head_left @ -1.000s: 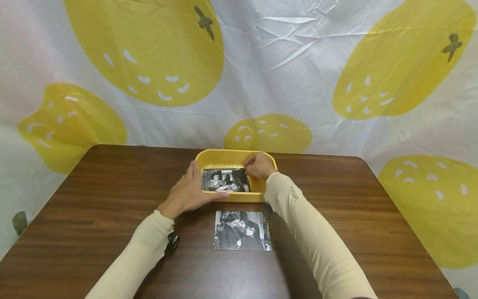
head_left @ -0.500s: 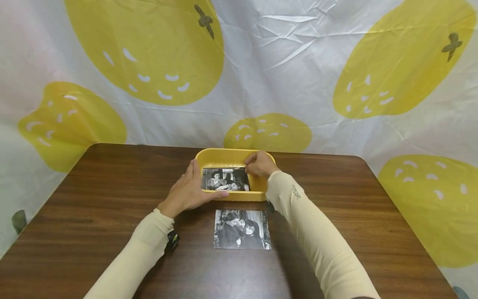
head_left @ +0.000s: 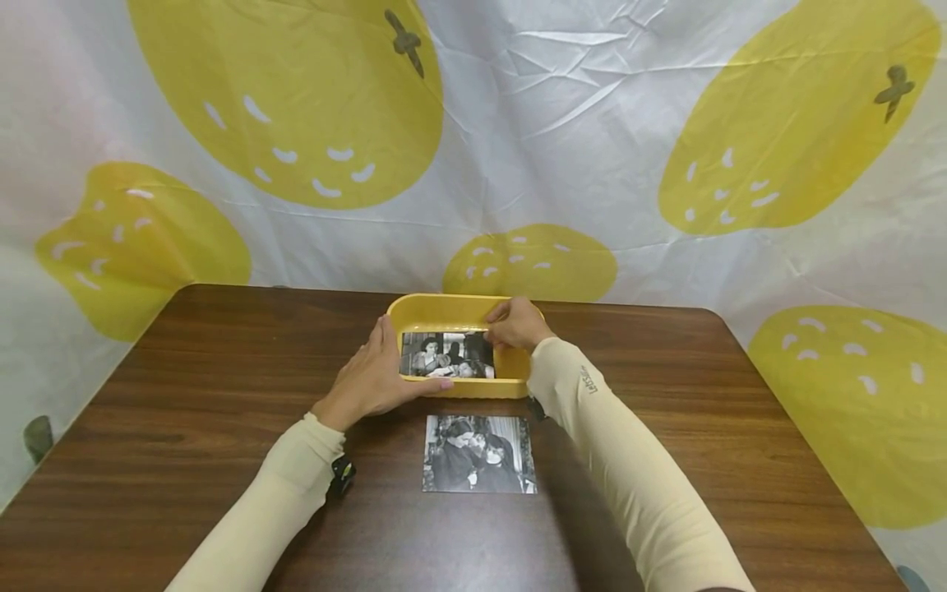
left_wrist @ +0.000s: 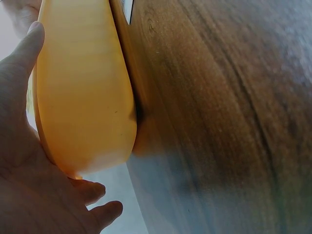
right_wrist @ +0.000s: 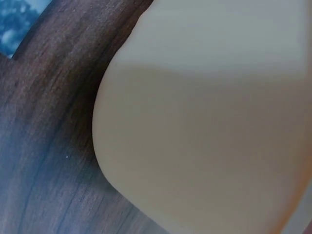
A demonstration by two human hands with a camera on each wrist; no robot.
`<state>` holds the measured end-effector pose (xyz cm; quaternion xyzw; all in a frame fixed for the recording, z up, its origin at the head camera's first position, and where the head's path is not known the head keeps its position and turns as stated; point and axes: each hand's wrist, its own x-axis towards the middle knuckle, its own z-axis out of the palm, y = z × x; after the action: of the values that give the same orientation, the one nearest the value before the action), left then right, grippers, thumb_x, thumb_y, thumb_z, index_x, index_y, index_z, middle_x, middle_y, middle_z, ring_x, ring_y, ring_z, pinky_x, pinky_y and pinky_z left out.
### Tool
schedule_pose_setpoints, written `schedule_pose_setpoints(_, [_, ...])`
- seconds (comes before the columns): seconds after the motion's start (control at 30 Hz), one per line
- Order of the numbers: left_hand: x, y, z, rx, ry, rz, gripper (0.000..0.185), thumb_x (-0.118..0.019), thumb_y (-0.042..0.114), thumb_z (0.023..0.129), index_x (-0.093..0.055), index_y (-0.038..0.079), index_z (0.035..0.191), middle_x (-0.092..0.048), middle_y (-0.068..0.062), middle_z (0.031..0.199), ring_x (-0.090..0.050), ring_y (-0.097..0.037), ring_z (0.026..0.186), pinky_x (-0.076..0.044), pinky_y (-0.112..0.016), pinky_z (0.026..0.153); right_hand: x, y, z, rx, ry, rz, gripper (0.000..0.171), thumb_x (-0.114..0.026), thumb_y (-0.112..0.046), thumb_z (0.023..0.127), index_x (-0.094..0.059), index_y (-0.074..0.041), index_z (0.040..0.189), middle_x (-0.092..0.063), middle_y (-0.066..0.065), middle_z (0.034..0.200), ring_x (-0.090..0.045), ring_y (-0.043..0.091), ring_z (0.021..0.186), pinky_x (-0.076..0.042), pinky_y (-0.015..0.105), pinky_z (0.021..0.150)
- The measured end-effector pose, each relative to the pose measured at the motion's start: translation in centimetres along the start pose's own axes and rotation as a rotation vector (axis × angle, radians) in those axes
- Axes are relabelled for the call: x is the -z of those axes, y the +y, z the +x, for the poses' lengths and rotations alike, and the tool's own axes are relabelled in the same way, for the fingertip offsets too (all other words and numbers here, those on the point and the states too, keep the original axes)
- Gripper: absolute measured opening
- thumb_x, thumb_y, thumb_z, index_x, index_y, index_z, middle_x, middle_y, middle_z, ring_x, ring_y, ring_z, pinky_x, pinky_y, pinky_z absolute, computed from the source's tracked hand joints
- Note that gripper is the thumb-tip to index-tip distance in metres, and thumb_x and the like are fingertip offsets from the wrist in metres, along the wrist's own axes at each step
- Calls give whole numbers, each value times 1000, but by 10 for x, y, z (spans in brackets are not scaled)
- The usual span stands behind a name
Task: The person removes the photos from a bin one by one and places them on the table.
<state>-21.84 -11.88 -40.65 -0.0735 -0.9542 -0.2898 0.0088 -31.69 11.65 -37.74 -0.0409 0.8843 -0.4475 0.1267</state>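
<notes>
While the left hand (head_left: 373,374) rests flat against the yellow plastic tub (head_left: 444,311), the right hand (head_left: 515,323) keeps pinching the black-and-white photo (head_left: 447,355) inside it; nothing has moved much.

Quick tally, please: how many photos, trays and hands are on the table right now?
Photos: 2, one in the tray and one on the table
Yellow tray: 1
Hands: 2, left hand and right hand
Total: 5
</notes>
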Motion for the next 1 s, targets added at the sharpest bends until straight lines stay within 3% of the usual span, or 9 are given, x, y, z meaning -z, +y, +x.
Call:
schedule_pose_setpoints(0.2, [-1, 0, 0, -10, 28, -11, 142, -72, 84, 65, -3, 2, 160, -27, -26, 158, -50, -47, 129, -47, -58, 98, 0, 3, 2, -14, 9, -8, 34, -75, 5, 82, -67, 9, 115, -68, 18, 92, -65, 13, 57, -60, 33, 70])
schedule_pose_setpoints(0.4, [0, 0, 0, -6, 24, -13, 143, -73, 83, 66, -2, 3, 160, -26, -25, 159, -49, -46, 130, -46, -58, 99, 0, 5, 2, -22, 24, -2, 35, -78, 3, 82, -68, 7, 115, -68, 25, 108, -71, 18, 64, -60, 33, 72])
schedule_pose_setpoints(0.7, [2, 1, 0, -2, 6, -9, 144, -70, 84, 68, 3, 1, 160, -16, -27, 163, -40, -48, 138, -41, -61, 105, -1, 3, 2, -31, 18, 58, 33, -74, 6, 84, -67, 10, 117, -72, 23, 95, -74, 25, 72, -61, 33, 72])
schedule_pose_setpoints(1.0, [0, 0, -1, 9, -13, 3, 146, -68, 86, 67, 5, 0, 160, -11, -27, 165, -36, -49, 141, -38, -60, 109, -2, 3, 1, -22, 27, 76, 34, -75, 6, 84, -66, 11, 117, -71, 25, 99, -74, 27, 72, -61, 36, 74])
